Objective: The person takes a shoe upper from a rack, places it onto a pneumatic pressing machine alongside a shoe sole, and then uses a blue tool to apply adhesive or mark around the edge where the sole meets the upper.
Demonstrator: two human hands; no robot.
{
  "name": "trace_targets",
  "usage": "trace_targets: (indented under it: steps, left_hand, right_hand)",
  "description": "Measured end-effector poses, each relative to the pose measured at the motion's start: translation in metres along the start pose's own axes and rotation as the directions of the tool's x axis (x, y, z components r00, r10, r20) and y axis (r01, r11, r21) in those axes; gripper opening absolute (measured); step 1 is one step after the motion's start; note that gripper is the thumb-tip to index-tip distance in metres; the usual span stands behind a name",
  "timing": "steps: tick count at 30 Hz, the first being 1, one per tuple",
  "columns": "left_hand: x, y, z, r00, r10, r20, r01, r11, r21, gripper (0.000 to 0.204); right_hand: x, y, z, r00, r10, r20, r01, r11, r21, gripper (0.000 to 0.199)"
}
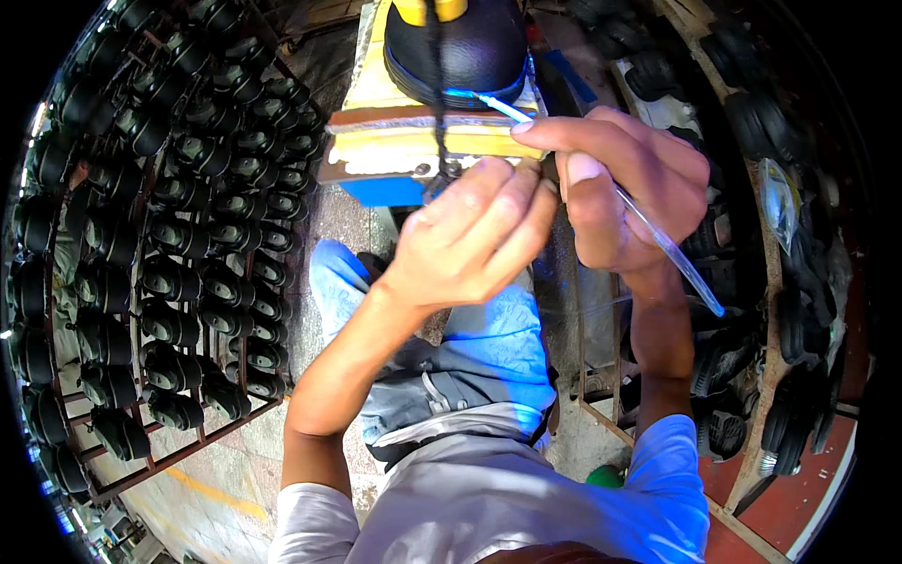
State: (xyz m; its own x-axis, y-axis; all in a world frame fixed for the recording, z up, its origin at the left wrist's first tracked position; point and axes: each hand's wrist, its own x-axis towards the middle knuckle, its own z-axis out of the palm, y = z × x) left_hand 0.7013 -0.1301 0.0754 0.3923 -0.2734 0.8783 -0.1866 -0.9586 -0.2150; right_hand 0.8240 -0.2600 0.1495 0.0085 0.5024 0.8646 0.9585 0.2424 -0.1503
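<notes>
A black leather shoe [456,47] lies on the yellow padded top of a small stand [413,141], its rounded end toward me. My right hand [625,183] is closed around a slim pen-like tool [672,249] with a clear rear end and a pale front. The tool's tip meets or nearly meets the shoe's lower edge, where bluish light falls. Just below, my left hand [474,235] is beside the stand's front edge with its fingers curled together. Whatever its fingertips may grip is hidden. A dark cord [437,85] hangs blurred before the shoe.
Racks of black shoes [178,254] fill the left side. More dark shoes sit on a shelf [770,367] at the right, with a clear plastic bag [778,202] on it. Below the stand are my legs in blue jeans [493,329]. A yellow line [216,493] crosses the floor.
</notes>
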Motion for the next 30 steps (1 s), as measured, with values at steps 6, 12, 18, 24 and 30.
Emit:
trace_targets:
  steps: [6, 12, 18, 24, 30]
  left_hand:
    - [-0.022, -0.038, -0.033, 0.983, -0.178, -0.038, 0.177, 0.984, -0.033, 0.045]
    - [-0.054, -0.097, -0.041, 0.902, -0.389, -0.190, 0.400, 0.916, 0.024, 0.048]
    - [-0.073, -0.158, -0.036, 0.742, -0.652, -0.154, 0.600, 0.749, -0.280, 0.047]
    - [-0.084, -0.206, -0.022, 0.712, -0.702, -0.017, 0.591, 0.612, -0.526, 0.040]
    - [-0.063, -0.255, 0.006, 0.837, -0.521, -0.167, 0.541, 0.833, 0.112, 0.036]
  right_hand:
    - [0.003, 0.004, 0.033, 0.998, 0.042, -0.045, -0.036, 0.991, 0.128, 0.028]
    - [0.011, 0.039, 0.080, 0.995, 0.041, -0.094, -0.033, 0.996, 0.083, 0.028]
    - [0.011, 0.086, 0.085, 0.990, -0.100, -0.099, 0.092, 0.992, -0.085, 0.028]
    - [-0.004, 0.097, 0.036, 0.994, -0.052, -0.096, 0.012, 0.926, -0.378, 0.025]
    - [-0.003, 0.054, 0.011, 1.000, 0.014, 0.013, -0.009, 0.940, -0.341, 0.023]
